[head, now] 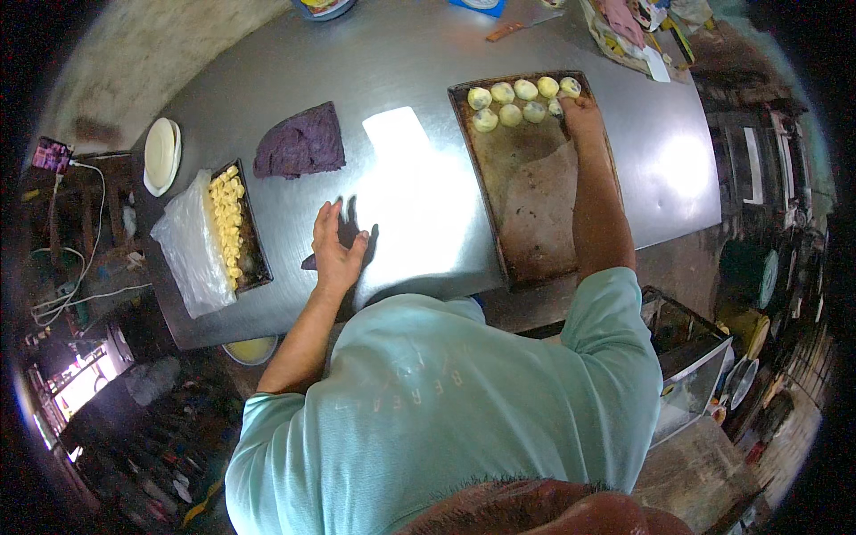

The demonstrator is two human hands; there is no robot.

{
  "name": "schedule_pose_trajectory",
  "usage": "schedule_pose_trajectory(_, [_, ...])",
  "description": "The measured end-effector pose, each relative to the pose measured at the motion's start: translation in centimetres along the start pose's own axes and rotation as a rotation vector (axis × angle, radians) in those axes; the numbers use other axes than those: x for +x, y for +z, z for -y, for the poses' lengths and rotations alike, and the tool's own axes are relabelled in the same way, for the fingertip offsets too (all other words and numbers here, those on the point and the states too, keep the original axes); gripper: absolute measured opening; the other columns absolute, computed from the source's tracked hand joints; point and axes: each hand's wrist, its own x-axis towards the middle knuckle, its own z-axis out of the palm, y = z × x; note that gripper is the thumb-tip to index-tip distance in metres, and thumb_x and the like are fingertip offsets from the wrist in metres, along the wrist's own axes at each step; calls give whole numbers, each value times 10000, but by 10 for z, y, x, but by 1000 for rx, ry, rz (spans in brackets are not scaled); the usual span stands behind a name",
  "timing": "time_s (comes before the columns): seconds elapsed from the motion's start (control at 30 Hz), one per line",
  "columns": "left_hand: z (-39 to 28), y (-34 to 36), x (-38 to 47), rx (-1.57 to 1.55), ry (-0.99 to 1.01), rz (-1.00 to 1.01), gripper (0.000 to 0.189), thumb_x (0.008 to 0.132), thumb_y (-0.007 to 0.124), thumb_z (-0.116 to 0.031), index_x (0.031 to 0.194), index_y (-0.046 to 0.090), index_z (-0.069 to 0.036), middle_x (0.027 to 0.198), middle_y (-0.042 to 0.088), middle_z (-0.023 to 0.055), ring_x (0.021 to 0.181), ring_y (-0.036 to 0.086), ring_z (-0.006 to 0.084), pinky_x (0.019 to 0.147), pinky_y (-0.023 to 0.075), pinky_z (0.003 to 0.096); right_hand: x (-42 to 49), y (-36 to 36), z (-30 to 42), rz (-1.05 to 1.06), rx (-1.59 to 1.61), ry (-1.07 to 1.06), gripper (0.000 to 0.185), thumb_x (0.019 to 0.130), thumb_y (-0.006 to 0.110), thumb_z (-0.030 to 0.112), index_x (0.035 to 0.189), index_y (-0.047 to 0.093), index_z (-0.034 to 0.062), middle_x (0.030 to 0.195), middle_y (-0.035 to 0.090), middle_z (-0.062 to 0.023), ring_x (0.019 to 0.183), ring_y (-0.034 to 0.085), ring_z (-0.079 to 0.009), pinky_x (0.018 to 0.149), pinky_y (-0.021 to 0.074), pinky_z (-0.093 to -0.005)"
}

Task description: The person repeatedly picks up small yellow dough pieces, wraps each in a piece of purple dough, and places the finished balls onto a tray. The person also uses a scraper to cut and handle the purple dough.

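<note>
My left hand (340, 257) hovers low over the steel table with its fingers apart and nothing in it. A small dark piece of dough (309, 263) lies beside its wrist, partly hidden. My right hand (580, 119) reaches over the far right corner of a worn baking tray (535, 207), fingers curled down at a pale dough ball (554, 106). Whether they grip a ball is hidden. Two rows of pale balls with dark patches, including one ball (510, 115), sit at the tray's far end. A slab of purple dough (301, 144) lies beyond my left hand.
At left, a smaller dark tray (254, 257) holds yellow pieces (227, 221), partly covered by a plastic bag (194, 247). White plates (162, 157) lie behind it. A wooden-handled knife (506, 31) and a cluttered tray (628, 40) are at the back.
</note>
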Motion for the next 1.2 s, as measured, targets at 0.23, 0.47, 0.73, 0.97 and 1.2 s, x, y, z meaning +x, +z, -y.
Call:
schedule_pose_trajectory(0.23, [10, 2, -11, -57, -22, 23, 664, 827, 750, -152, 1434, 505, -44, 1470, 448, 270, 1376, 435, 412, 1143, 365, 481, -19, -2, 40, -16, -351, -91, 628, 758, 728, 539, 1110, 734, 19, 1056, 726, -245, 1013, 701, -395, 899, 545, -455])
schedule_pose_trajectory(0.47, [20, -2, -25, -138, -109, 12, 635, 834, 748, -114, 1420, 516, -43, 1470, 446, 249, 1375, 444, 386, 1149, 370, 452, -31, 0, 44, -18, -250, -92, 685, 742, 704, 594, 1065, 741, -9, 1052, 719, -267, 1007, 701, -405, 894, 545, -458])
schedule_pose_trajectory(0.73, [22, -18, -33, -100, -152, -32, 615, 846, 741, -96, 1417, 518, -43, 1453, 459, 238, 1364, 459, 370, 1145, 377, 436, -102, 22, 53, -207, -570, -411, 702, 927, 592, 583, 1444, 504, 116, 1500, 481, -108, 1401, 391, -414, 1126, 282, -615])
schedule_pose_trajectory(0.97, [33, -25, -47, -84, -162, -48, 597, 842, 743, -118, 1397, 534, -45, 1430, 487, 236, 1353, 471, 374, 1142, 379, 439, -126, 31, 64, -103, -719, -426, 696, 958, 552, 564, 1489, 450, 125, 1570, 379, -80, 1474, 248, -416, 1124, 228, -686])
schedule_pose_trajectory(1.2, [47, -32, -61, -108, -91, -146, 539, 824, 745, -172, 1318, 580, -32, 1349, 563, 222, 1275, 519, 388, 1102, 413, 454, -94, 28, 34, -322, -673, -656, 691, 948, 505, 616, 1408, 531, 101, 1429, 529, -194, 1365, 401, -449, 1087, 301, -687])
